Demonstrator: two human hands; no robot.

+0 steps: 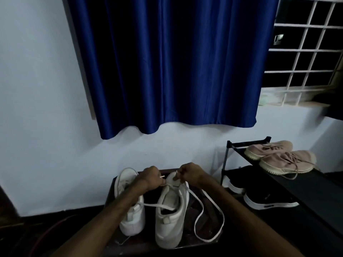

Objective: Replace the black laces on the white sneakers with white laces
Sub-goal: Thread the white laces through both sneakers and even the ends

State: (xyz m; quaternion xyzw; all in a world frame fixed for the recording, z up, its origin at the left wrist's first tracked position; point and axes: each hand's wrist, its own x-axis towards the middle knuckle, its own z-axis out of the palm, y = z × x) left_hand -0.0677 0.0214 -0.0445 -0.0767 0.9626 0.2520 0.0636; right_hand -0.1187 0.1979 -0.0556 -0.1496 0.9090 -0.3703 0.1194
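Note:
Two white sneakers stand side by side on a dark low table [207,245], heels toward me. Over the toe of the right sneaker [171,216], my left hand [150,176] pinches one tip of a white lace [207,217]. My right hand [187,173] pinches the lace's other tip just above the same toe. The lace runs in long loose loops across the shoe's opening and onto the table to the right. The left sneaker [130,210] is partly covered by my left forearm. No black lace shows.
A black shoe rack [230,145] stands to the right, with a pair of pink sneakers [284,158] on top and black shoes [263,197] with white soles on a lower shelf. A blue curtain [167,62] hangs on the wall ahead; a barred window [306,52] is at upper right.

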